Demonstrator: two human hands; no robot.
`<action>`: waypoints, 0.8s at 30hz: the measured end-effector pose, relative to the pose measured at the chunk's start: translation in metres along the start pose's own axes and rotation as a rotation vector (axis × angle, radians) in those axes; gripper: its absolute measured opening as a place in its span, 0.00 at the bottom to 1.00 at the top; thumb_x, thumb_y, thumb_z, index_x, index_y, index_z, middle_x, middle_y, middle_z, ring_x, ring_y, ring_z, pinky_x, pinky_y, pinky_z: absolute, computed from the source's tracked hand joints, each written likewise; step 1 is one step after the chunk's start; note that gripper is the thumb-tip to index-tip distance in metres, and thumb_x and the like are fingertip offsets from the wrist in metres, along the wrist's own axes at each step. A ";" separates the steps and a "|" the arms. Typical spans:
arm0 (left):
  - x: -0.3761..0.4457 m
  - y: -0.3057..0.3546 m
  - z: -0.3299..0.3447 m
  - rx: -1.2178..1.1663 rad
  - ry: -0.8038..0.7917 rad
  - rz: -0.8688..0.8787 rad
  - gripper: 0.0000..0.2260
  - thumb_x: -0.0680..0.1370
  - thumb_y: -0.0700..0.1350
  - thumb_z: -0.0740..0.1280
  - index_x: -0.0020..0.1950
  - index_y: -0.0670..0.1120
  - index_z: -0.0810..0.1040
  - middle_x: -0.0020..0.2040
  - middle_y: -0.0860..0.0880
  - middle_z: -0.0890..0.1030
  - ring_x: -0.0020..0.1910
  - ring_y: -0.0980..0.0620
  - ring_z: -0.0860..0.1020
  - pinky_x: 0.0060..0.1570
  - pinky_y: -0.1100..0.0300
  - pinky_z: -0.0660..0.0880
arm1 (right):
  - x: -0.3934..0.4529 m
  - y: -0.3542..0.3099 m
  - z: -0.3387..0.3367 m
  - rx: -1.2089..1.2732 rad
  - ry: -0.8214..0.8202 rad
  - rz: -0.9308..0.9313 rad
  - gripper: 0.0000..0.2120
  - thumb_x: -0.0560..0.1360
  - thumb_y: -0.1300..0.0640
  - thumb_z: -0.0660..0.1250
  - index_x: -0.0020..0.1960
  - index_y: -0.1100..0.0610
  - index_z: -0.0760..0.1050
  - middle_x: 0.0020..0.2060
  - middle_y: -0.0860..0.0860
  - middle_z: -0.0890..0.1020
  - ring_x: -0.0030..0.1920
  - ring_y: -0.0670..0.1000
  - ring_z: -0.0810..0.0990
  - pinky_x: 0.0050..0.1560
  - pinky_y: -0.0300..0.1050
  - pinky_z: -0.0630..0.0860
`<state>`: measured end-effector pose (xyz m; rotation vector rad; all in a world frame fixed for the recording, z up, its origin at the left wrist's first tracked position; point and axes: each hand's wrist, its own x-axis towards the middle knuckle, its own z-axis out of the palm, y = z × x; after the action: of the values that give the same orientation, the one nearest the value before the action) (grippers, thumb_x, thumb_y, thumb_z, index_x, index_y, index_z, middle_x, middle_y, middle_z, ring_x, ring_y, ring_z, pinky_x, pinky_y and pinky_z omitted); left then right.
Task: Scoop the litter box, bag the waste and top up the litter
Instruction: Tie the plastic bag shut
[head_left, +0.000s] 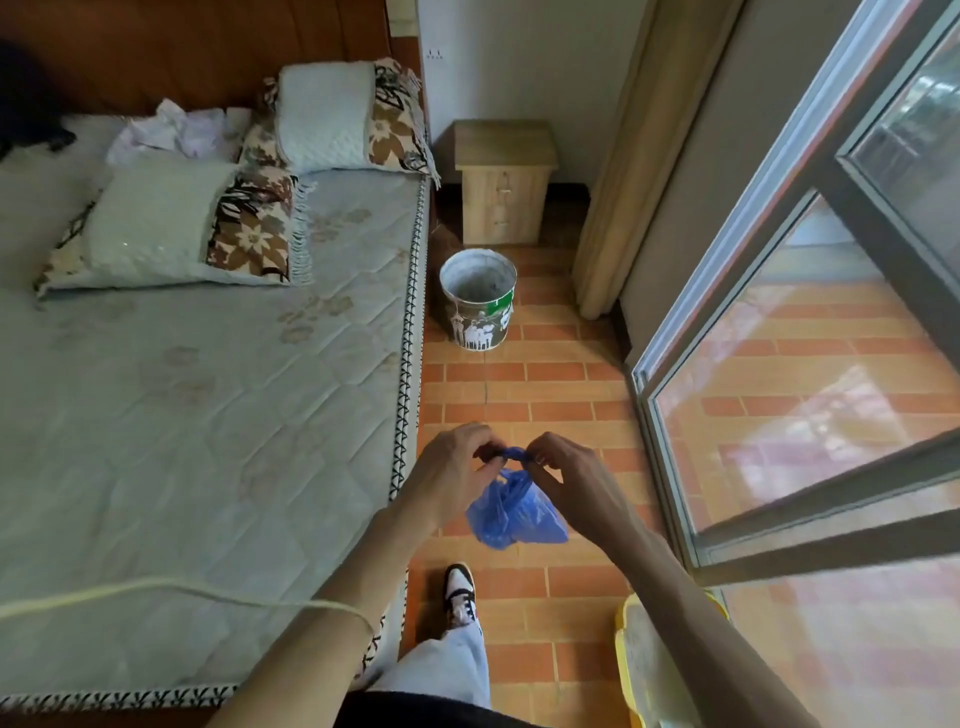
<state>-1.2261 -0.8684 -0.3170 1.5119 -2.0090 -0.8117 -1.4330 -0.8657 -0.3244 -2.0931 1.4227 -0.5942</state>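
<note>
A small blue plastic bag (514, 512) hangs bulging above the brick-patterned floor (545, 384), its twisted neck pinched between the left hand (452, 470) and right hand (569, 475); its contents cannot be seen. Ahead by the mattress (208, 389) stands a paint-stained bucket (478, 299), seemingly empty. A yellow-rimmed litter box (631, 654) sits at lower right, mostly hidden.

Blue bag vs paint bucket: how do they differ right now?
The blue bag hangs in the air, pinched at its twisted neck by the left hand and right hand; the paint bucket stands upright on the tiled floor beside the bed. The bag is soft, crumpled and closed at the top; the bucket is rigid, round and open. The bag is plain blue; the bucket is white-smeared with a green label. Both are containers.
</note>
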 end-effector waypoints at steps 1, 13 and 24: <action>0.014 -0.004 -0.006 -0.003 -0.005 0.002 0.04 0.79 0.41 0.72 0.53 0.46 0.83 0.49 0.52 0.83 0.48 0.53 0.81 0.52 0.54 0.80 | 0.015 0.000 -0.001 -0.009 0.004 0.007 0.02 0.80 0.55 0.69 0.52 0.53 0.77 0.46 0.46 0.82 0.43 0.44 0.80 0.43 0.43 0.79; 0.167 -0.054 -0.061 -0.030 -0.007 0.079 0.02 0.79 0.42 0.72 0.51 0.48 0.82 0.47 0.54 0.81 0.46 0.54 0.80 0.49 0.56 0.79 | 0.179 0.008 -0.021 -0.087 0.108 0.102 0.03 0.79 0.56 0.69 0.52 0.54 0.77 0.46 0.47 0.83 0.42 0.49 0.81 0.40 0.44 0.78; 0.311 -0.095 -0.088 -0.039 0.064 0.025 0.03 0.79 0.43 0.73 0.52 0.47 0.83 0.48 0.54 0.83 0.46 0.58 0.80 0.49 0.62 0.78 | 0.328 0.052 -0.040 -0.052 0.149 0.084 0.03 0.77 0.57 0.71 0.49 0.52 0.78 0.42 0.46 0.82 0.41 0.50 0.81 0.39 0.51 0.78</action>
<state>-1.1830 -1.2024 -0.3127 1.4703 -1.9510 -0.7780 -1.3804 -1.1958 -0.3084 -2.0536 1.6168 -0.6988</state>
